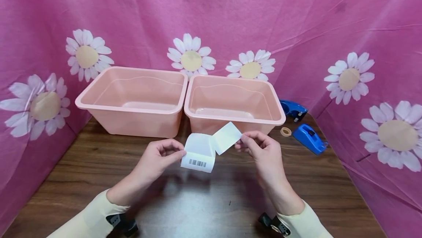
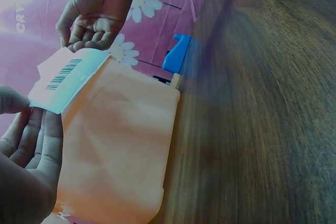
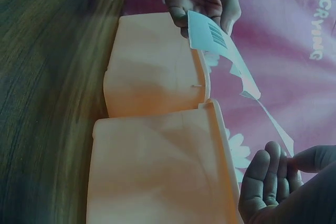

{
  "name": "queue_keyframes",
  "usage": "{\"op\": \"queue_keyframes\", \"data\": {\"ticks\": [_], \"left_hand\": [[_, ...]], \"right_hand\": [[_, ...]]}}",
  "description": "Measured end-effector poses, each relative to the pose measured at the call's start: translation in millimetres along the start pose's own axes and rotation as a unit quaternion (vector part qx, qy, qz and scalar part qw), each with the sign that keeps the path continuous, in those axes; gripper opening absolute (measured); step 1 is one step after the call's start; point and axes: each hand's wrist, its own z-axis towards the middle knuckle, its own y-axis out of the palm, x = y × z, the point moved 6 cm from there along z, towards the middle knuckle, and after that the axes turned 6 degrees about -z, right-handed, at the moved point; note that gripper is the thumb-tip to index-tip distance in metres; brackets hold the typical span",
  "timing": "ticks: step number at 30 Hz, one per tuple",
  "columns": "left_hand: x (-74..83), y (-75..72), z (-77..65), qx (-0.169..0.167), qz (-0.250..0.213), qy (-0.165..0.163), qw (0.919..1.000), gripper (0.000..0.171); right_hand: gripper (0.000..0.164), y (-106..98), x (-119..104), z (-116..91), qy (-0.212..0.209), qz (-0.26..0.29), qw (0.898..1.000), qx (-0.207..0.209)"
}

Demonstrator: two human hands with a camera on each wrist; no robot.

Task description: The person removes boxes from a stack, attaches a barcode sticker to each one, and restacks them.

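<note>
Left tub: pink rectangular plastic tub [image 1: 141,124], nothing showing inside.
Left hand: the left hand [image 1: 158,159] pinched a bent white paper label with a black barcode [image 1: 197,155], in midair.
Slip: small blank white paper slip [image 1: 226,138] angled off the label's right side.
Right tub: matching pink tub [image 1: 204,123], behind the papers.
Right hand: the right hand [image 1: 263,153] pinched the slip's outer edge.
Far right: blue plastic dispenser [image 1: 309,139], untouched.
Progress: partway imo; the 2 papers looked mostly apart, couldn't tell if 1 corner held, so a clean split was left.
</note>
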Motion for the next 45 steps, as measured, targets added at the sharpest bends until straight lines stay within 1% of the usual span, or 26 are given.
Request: {"op": "queue_keyframes", "data": {"ticks": [6,13,16,20,25,27,31,34,41,45], "left_hand": [[-3.2,-1.6,-1.5,-0.002,-0.010,-0.012,0.9999,0.013],[-12.7,-1.3,-0.6,-0.007,-0.008,-0.042,0.9991,0.015],[-20.6,3.3,-0.1,-0.017,-0.014,-0.067,0.9975,0.017],[-31.4,13.4,-1.0,-0.035,-0.027,-0.096,0.9944,0.021],[-45.0,21.9,-2.9,-0.048,-0.037,-0.102,0.9929,0.023],[-50.5,24.0,-4.1,-0.049,-0.036,-0.109,0.9922,0.023],[-60.7,26.4,-8.1,-0.047,-0.029,-0.135,0.9893,0.021],[-64.8,26.4,-12.2,-0.042,-0.016,-0.149,0.9878,0.019],[-68.6,24.2,-17.2,-0.033,0.002,-0.158,0.9869,0.017],[-72.3,22.9,-19.6,-0.031,0.015,-0.164,0.9858,0.016]], "right_hand": [[0.006,-8,2,-1,0.006,-0.004,1.000,0.008],[0.007,-20,8,1,0.017,-0.013,1.000,0.019],[0.007,-23,9,1,0.020,-0.016,0.999,0.022],[0.006,-24,8,0,0.017,-0.018,0.999,0.020],[0.006,-23,8,-1,0.014,-0.024,1.000,0.015],[0.006,-23,9,-1,0.015,-0.029,0.999,0.014],[0.011,-21,10,-1,0.018,-0.048,0.999,0.013],[0.014,-19,11,-1,0.018,-0.066,0.998,0.009],[0.016,-15,15,-1,0.024,-0.074,0.997,-0.002],[0.017,-12,15,-1,0.021,-0.077,0.997,-0.009]]}}
